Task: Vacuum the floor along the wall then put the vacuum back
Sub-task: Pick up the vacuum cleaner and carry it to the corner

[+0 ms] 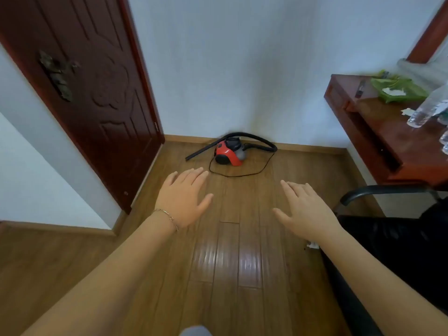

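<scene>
Dark red door [101,93] (carved panels), wooden desk [388,139] — green bag [400,89], clear bottles [421,110] on top — black chair [388,251].

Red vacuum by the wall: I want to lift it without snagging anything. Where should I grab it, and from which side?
On the vacuum, probably the dark top part, likely a carry handle, taken from above. The hose arches behind and rightward, the wand slants left, and the cord loops on the floor in front.
</scene>
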A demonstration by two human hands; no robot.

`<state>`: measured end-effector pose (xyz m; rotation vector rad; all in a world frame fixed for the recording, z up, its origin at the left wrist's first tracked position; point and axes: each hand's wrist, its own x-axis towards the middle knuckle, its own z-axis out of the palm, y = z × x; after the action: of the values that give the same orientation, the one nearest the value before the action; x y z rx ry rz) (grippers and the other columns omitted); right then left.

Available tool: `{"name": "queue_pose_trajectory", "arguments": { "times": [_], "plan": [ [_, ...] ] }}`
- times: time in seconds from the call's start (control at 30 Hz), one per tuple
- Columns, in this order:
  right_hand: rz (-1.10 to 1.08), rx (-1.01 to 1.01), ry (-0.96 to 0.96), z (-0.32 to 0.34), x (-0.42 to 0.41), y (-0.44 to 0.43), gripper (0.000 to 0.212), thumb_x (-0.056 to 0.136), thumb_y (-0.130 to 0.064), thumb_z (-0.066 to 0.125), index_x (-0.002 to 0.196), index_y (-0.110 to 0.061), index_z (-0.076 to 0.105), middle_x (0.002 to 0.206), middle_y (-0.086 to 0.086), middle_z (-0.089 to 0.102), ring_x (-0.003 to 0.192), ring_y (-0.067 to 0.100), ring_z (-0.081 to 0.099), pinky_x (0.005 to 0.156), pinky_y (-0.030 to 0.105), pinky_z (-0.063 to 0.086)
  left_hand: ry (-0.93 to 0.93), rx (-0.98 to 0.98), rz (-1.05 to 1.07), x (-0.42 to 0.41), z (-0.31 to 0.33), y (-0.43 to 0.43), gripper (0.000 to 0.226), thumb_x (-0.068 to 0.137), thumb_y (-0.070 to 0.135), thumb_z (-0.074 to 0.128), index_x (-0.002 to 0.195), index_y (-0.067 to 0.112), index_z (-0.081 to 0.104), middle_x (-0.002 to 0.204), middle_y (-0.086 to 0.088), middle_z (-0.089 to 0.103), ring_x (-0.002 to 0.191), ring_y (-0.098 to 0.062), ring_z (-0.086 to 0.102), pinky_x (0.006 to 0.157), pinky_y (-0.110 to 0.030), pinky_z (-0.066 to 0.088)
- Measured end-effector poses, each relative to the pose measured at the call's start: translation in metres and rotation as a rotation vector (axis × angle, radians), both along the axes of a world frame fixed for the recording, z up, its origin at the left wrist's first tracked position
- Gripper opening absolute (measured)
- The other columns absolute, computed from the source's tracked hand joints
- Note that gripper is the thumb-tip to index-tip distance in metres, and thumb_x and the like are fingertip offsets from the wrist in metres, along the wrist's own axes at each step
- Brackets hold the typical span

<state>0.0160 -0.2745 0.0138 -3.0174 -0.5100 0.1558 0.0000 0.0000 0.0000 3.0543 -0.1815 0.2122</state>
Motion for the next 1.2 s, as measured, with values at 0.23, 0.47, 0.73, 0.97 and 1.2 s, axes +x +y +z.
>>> {"name": "queue_pose_trajectory", "arguments": {
  "times": [0.23,0.47,0.73,0.97,1.2],
  "plan": [
    [0.030,0.039,0.077,-0.034,0.049,0.003,0.073,0.097,-0.048,0.038,0.152,-0.015,0.006,0.159,0.004,0.016,0.147,0.018,0.012,0.118,0.031,0.003,0.012,0.034,-0.011,0.044,-0.032,0.001,0.071,0.081,0.062,0.017,0.138,0.025,0.040,0.147,0.006,0.039,0.134,-0.010,0.036,0.113,-0.037,0.022],
    [0.041,0.040,0.083,-0.048,0.146,0.028,0.070,0.097,-0.045,0.040,0.152,-0.015,0.010,0.159,0.003,0.019,0.146,0.017,0.014,0.118,0.031,0.004,0.052,0.044,0.008,0.145,-0.050,0.017,0.064,0.087,0.058,0.026,0.142,0.026,0.032,0.150,0.008,0.033,0.138,-0.007,0.027,0.115,-0.036,0.016],
    [-0.031,0.035,0.109,-0.045,0.291,0.065,0.071,0.096,-0.048,0.040,0.152,-0.017,0.010,0.158,0.001,0.021,0.146,0.016,0.015,0.117,0.029,0.003,0.083,0.023,-0.029,0.297,-0.036,0.054,0.063,0.089,0.058,0.025,0.144,0.027,0.028,0.152,0.009,0.028,0.141,-0.007,0.021,0.117,-0.036,0.013],
    [-0.067,0.014,0.153,-0.048,0.396,0.072,0.072,0.097,-0.047,0.040,0.153,-0.016,0.008,0.159,0.003,0.017,0.147,0.020,0.012,0.117,0.030,0.005,0.120,0.033,-0.046,0.409,-0.048,0.069,0.061,0.090,0.057,0.030,0.143,0.025,0.031,0.151,0.007,0.031,0.140,-0.009,0.024,0.116,-0.037,0.014],
    [-0.040,0.036,0.123,-0.080,0.524,0.062,0.072,0.096,-0.048,0.039,0.153,-0.013,0.009,0.159,0.004,0.018,0.146,0.017,0.013,0.118,0.030,0.001,0.164,0.074,-0.040,0.533,-0.071,0.057,0.067,0.084,0.059,0.020,0.143,0.028,0.030,0.151,0.009,0.031,0.140,-0.008,0.023,0.115,-0.035,0.016]
  ]
}}
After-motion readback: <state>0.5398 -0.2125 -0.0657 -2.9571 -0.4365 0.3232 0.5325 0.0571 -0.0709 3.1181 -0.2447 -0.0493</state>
